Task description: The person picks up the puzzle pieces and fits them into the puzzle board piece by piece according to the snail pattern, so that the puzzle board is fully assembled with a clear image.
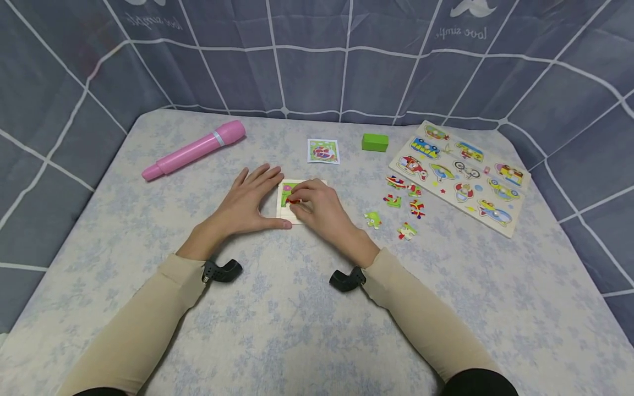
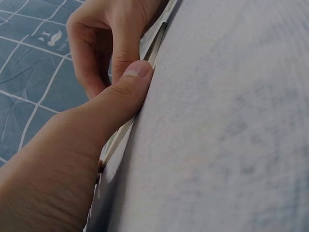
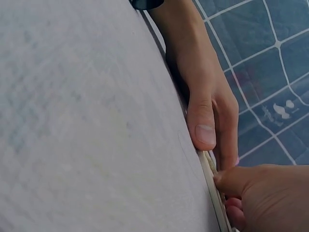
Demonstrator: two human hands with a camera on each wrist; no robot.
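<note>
A small wooden puzzle tray (image 1: 281,214) lies flat on the table in the head view, with a green and pink piece (image 1: 287,190) in its upper left part. My left hand (image 1: 242,208) rests spread at the tray's left, the thumb along its near edge. Over the tray, the fingers of my right hand (image 1: 324,212) pinch a small puzzle piece (image 1: 294,201) with red on it, mostly hidden by the fingertips. Both wrist views show the tray edge-on: the left thumb (image 2: 137,72) touches its edge, and the right hand (image 3: 270,193) is bent over it.
Several loose puzzle pieces (image 1: 393,201) lie to the right. Beyond them is a large vehicle peg board (image 1: 448,192). A picture card (image 1: 323,151) and a green block (image 1: 375,142) sit behind the tray; a pink pen-shaped tube (image 1: 195,149) lies at the back left.
</note>
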